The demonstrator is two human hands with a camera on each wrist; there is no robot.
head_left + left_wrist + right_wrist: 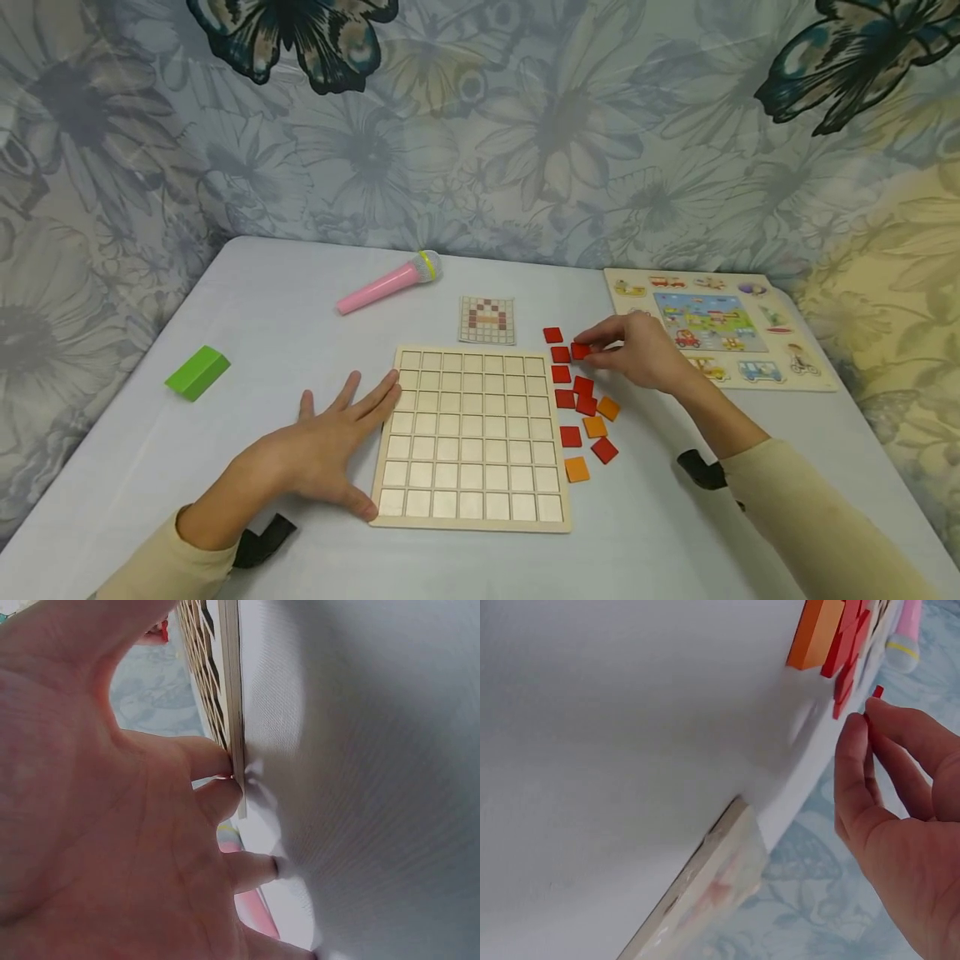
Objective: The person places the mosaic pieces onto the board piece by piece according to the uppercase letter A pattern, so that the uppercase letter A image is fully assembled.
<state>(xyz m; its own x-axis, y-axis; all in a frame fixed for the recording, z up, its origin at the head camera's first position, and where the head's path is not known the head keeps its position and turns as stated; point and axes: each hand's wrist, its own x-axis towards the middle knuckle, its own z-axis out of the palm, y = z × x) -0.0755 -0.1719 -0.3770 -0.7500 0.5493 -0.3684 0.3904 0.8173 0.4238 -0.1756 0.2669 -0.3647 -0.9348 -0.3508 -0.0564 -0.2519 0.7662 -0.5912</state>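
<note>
A wooden grid board (pixel 472 525) with bare square cells lies flat on the white table. My left hand (pixel 322 454) is spread along its left side, thumb at the near corner and fingertips at the far part of the edge. In the left wrist view, two fingers (pixel 217 799) meet the board's side. Between thumb and fingers my right hand (pixel 641 352) pinches a red square tile (pixel 580 351); the right wrist view shows this tile (pixel 877 691) raised on edge. Several red tiles (pixel 564 399) and a few orange tiles (pixel 577 469) lie along the board's right side.
A small pattern card (pixel 487 320) sits just beyond the board. Farther back lies a pink toy microphone (pixel 386 283). At left is a green block (pixel 198 373). A picture puzzle board (pixel 720 379) occupies the back right, and a patterned cloth (pixel 450 167) hangs behind the table.
</note>
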